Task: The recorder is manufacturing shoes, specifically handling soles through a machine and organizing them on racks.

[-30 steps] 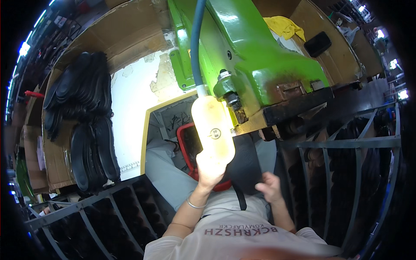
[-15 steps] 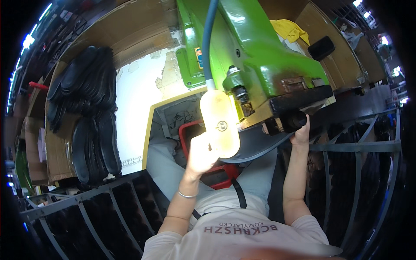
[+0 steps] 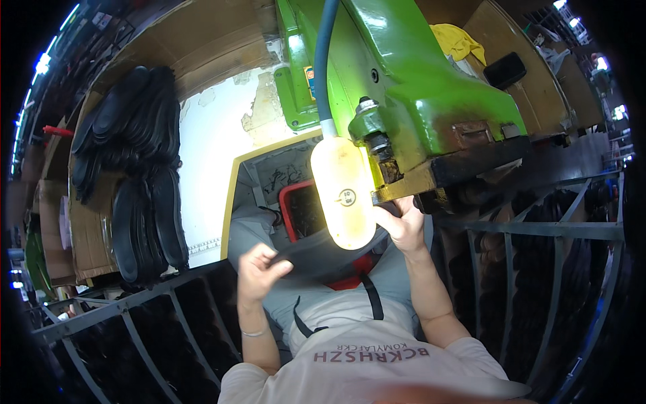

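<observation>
Workshop floor under strip lights; white, scuffed tabletop [image 3: 205,168] with a yellow edge cut away in front of the seated worker. Green machine [image 3: 444,87] overhangs the gap from the right. Below its head hangs an oblong lit lamp [image 3: 342,175] on a blue-grey hose [image 3: 323,74], washed out by its own glare.

Piece in work: black curved sheet [image 3: 313,259], blurred, lying slantwise over the lap between the two hands, its middle passing below the lamp. Red bin [image 3: 286,209] sits lower down between the knees, partly covered by it.

Right hand [image 3: 408,230] beneath the machine head, thumb and fingers apparently closed on the sheet's far end, the contact partly lost in shadow. Left hand [image 3: 256,276] at the near end, fingers curled, thumb stretched along the edge; cannot tell whether it grips or only touches.

Left on the tabletop: black shoe soles [image 3: 131,121], stacked in overlapping rows beside a cardboard wall. Slatted racks [image 3: 562,230] of dark goods on both sides.

Step in hand, my reading: handling or turning the sheet, clear of the machine's working end. Next move probably calls for a sure left-hand hold on the near edge, and a level sheet kept away from the lamp
</observation>
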The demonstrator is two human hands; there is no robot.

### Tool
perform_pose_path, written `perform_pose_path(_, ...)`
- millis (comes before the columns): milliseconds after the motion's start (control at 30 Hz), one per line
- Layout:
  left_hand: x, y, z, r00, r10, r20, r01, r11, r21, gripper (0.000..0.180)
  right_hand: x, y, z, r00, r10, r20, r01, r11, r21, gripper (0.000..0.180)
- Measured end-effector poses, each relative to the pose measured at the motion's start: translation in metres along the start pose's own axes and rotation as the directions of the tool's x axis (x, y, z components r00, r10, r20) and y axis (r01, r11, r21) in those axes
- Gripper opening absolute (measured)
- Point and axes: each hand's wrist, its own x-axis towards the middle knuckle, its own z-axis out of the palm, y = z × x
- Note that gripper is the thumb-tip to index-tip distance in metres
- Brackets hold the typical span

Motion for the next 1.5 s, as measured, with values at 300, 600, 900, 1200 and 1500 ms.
perform_pose_path(300, -0.019, -0.031, 0.132, 0.914, -0.371, 0.161, 0.266, 0.851, 0.454, 0.025, 0.004, -0.022, -0.001, 0.999, 0.009, -0.039, -0.011, 0.998, -0.066, 0.022)
perform_pose_path(600, 0.079, -0.054, 0.042, 0.942, 0.330, -0.058, -0.304, 0.915, 0.267, 0.016, 0.022, -0.081, -0.161, 0.574, -0.475, -0.668, 0.367, 0.877, -0.308, 0.032)
perform_pose_path(900, 0.128, -0.062, 0.069, 0.947, -0.035, 0.319, 0.097, 0.979, -0.181, 0.012, 0.133, 0.032, -0.245, 0.506, -0.137, -0.852, 0.020, 0.989, -0.147, 0.056)
perform_pose_path(1200, 0.030, -0.023, 0.003, 0.929, 0.357, -0.096, -0.099, 0.489, 0.866, 0.034, 0.134, 0.038, -0.216, 0.624, 0.101, -0.775, -0.267, 0.959, -0.090, 0.061)
perform_pose_path(1500, 0.013, 0.008, -0.121, 0.500, 0.694, -0.518, 0.686, 0.048, 0.726, 0.043, 0.130, 0.071, -0.280, 0.710, 0.076, -0.700, 0.060, 0.984, 0.168, 0.056)
